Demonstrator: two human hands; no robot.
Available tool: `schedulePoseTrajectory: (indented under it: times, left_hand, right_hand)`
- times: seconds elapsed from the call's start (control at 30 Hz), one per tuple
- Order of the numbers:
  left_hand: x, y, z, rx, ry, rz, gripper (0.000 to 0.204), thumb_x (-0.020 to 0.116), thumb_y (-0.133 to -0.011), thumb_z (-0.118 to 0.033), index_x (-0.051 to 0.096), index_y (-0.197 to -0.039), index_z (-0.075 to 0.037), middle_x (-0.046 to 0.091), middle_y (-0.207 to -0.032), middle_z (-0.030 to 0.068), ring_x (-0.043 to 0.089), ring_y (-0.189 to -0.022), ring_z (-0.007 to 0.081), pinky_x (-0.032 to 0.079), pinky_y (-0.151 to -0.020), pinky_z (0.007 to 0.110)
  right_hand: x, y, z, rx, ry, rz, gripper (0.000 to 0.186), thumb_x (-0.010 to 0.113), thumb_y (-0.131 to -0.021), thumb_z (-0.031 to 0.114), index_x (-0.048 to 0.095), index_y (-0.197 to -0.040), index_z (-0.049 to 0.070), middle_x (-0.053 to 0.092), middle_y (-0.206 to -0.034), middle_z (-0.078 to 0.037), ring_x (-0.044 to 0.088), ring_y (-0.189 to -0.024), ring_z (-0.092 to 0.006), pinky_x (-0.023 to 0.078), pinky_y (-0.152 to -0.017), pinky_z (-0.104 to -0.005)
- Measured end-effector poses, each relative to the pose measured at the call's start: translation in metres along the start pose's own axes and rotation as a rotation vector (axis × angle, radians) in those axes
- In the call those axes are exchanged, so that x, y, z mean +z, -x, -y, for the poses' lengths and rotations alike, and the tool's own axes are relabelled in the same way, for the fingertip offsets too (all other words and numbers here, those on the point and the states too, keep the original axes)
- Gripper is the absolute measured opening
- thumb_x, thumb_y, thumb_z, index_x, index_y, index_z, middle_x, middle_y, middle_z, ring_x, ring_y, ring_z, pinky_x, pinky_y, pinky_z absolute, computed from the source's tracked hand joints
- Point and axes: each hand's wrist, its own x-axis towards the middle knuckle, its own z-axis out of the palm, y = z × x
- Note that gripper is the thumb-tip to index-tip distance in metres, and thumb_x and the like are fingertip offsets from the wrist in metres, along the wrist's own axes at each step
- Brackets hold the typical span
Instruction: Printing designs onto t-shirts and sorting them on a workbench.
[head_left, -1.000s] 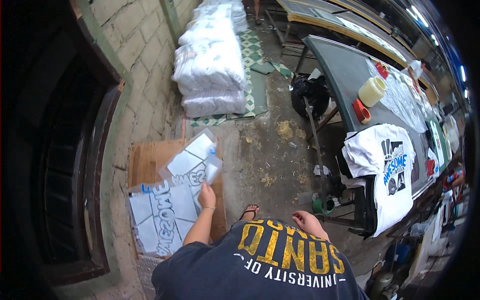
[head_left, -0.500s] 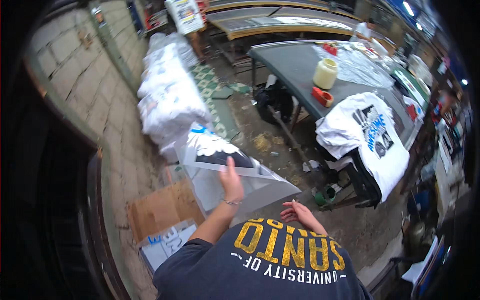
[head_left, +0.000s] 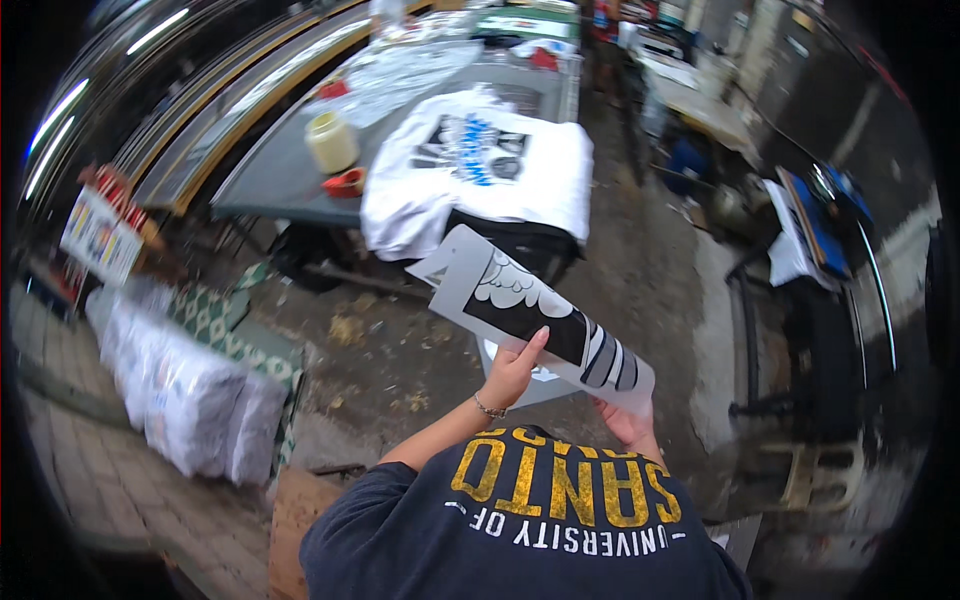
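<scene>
Table on the far side: a big dark table point(head_left: 285, 185) stands past the hands, with a white shirt point(head_left: 550, 155) spread at its near end; a yellow tub point(head_left: 332, 145) and a red ring point(head_left: 345, 183) sit left of the shirt.
Left side: fat white bundles point(head_left: 190, 390) lie by the wall, next to a green checked mat point(head_left: 210, 312); a person point(head_left: 125, 205) farther left has a bright printed sheet.
Right side: dark chair-like things point(head_left: 800, 330) and a pale stool point(head_left: 820, 475) fill the near right.
Edges and room: the table's near edge runs left to right; a strip of grey floor point(head_left: 645, 270) goes far between the table and the things on the right.
Printed sheet: this sheet point(head_left: 515, 290) is up in front of the person, with its long way going from far left to near right and the black-and-white picture up.
Left hand: this hand point(head_left: 510, 375) has its thumb on top of the sheet, fingers bent under and mostly hidden, holding it.
Right hand: this hand point(head_left: 630, 420) is at the sheet's near right end; I cannot tell how closed its fingers are.
</scene>
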Motion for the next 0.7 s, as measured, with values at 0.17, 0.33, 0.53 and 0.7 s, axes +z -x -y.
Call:
schedulePoseTrajectory:
  times: [0.17,0.33,0.53,0.7]
  left_hand:
    - [0.119,-0.032,0.071,-0.274,-0.019,0.312,0.029,0.059,-0.095,-0.018,0.059,-0.115,0.001,0.064,-0.105,0.0005,0.056,-0.094,0.0085,0.044,-0.081,0.024]
    - [0.237,-0.048,0.155,-0.481,-0.057,0.635,0.027,0.064,-0.091,-0.019,0.064,-0.11,0.0,0.066,-0.103,-0.0001,0.058,-0.091,0.008,0.043,-0.076,0.022]
    - [0.326,-0.059,0.242,-0.759,0.624,0.881,0.072,0.055,-0.089,-0.058,0.054,-0.125,0.004,0.06,-0.123,0.0133,0.059,-0.109,0.0219,0.046,-0.092,0.037]
    - [0.414,-0.111,0.361,-1.448,0.381,0.832,0.119,0.032,-0.07,-0.09,0.037,-0.138,0.008,0.048,-0.137,0.0218,0.05,-0.124,0.0317,0.036,-0.107,0.043]
  right_hand:
    - [-0.081,0.098,0.126,-0.328,-0.088,-0.062,0.055,0.035,-0.099,0.051,0.049,-0.132,0.01,0.057,-0.126,-0.012,0.054,-0.115,-0.0282,0.038,-0.103,-0.0462]
    - [-0.163,0.217,0.219,-0.704,0.275,-0.392,0.038,0.05,-0.096,0.004,0.047,-0.133,0.006,0.055,-0.13,-0.008,0.054,-0.117,-0.0174,0.041,-0.102,-0.0316]
    - [-0.189,0.34,0.278,-1.173,0.311,-0.401,0.051,0.05,-0.09,-0.006,0.042,-0.139,0.008,0.047,-0.139,-0.007,0.046,-0.127,-0.0193,0.036,-0.108,-0.0355]
    - [-0.216,0.405,0.299,-1.294,0.331,-0.44,0.058,0.057,-0.083,-0.01,0.044,-0.136,0.009,0.052,-0.134,-0.007,0.05,-0.123,-0.0207,0.038,-0.106,-0.035]
